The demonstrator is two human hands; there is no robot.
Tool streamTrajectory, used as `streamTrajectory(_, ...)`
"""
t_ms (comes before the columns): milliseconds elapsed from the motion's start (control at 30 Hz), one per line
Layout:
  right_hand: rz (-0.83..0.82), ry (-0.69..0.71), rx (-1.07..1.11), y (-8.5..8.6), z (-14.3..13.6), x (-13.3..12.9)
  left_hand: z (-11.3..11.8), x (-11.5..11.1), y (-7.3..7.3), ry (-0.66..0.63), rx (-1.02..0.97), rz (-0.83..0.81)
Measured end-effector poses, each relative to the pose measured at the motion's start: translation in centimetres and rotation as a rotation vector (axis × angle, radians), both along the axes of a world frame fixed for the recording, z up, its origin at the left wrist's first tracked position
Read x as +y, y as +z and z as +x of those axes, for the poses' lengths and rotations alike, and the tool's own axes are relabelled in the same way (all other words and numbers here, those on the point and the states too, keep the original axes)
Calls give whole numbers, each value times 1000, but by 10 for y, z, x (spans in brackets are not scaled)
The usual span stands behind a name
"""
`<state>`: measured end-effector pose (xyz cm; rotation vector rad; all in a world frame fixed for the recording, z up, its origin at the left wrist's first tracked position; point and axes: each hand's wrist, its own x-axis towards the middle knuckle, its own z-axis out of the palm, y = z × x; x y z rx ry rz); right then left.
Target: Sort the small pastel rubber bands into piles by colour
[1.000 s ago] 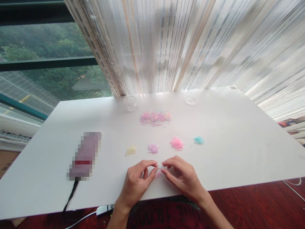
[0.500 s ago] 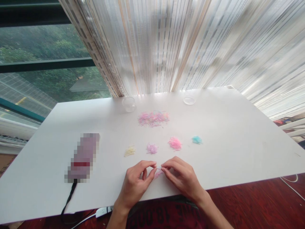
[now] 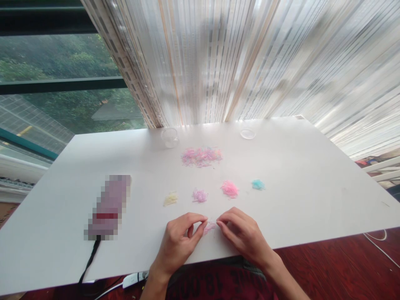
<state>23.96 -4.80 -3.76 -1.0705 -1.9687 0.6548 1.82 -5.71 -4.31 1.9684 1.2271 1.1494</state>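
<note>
My left hand (image 3: 181, 234) is over the near part of the white table, thumb and forefinger pinched; what lies between the tips is too small to make out. Opposite it, my right hand (image 3: 242, 230) is also pinched, its tips a short gap away, with any content hidden. Between and just below the fingertips lie a few loose pink strands (image 3: 209, 228). Beyond the hands sit small sorted piles of thin strands: a pale yellow pile (image 3: 170, 198), a lilac pile (image 3: 199, 196), a bright pink pile (image 3: 230, 189) and a turquoise pile (image 3: 258, 184).
A larger mixed-colour heap of strands (image 3: 201, 156) lies farther back. A clear round container (image 3: 170, 138) and a clear lid (image 3: 248, 133) stand near the table's (image 3: 312, 179) far edge. At left lies a blurred purple object (image 3: 109, 208) with a black strap (image 3: 90, 260).
The fingertips have moved apart, my right hand shifting slightly right. A thin pale strand that spanned the two pinches is no longer visible between them.
</note>
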Motion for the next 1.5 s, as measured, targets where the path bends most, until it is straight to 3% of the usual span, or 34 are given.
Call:
streamTrajectory(700, 41, -5, 35, 3, -2, 1, 0, 0, 0, -14, 27, -29)
streamTrajectory(800, 105, -109, 42, 9, 16, 5, -1, 0, 0, -10, 27, -32)
streamTrajectory(900, 141, -349, 7, 15, 49, 16, -1, 1, 1, -19, 31, -22)
streamTrajectory(1000, 108, -597, -87, 16, 84, 29, 0, 2, 1, -26, 45, -15)
streamTrajectory(1067, 32, -690, -121, 13, 100, 37, 0, 2, 2, -30, 51, -18)
streamTrajectory(1200, -53, -715, -136, 5, 110, 48, 0, 2, 0, -31, 49, -35)
streamTrajectory(1500, -53, -695, -140, -3, 112, 49, 0, 2, -1, -18, 75, -34)
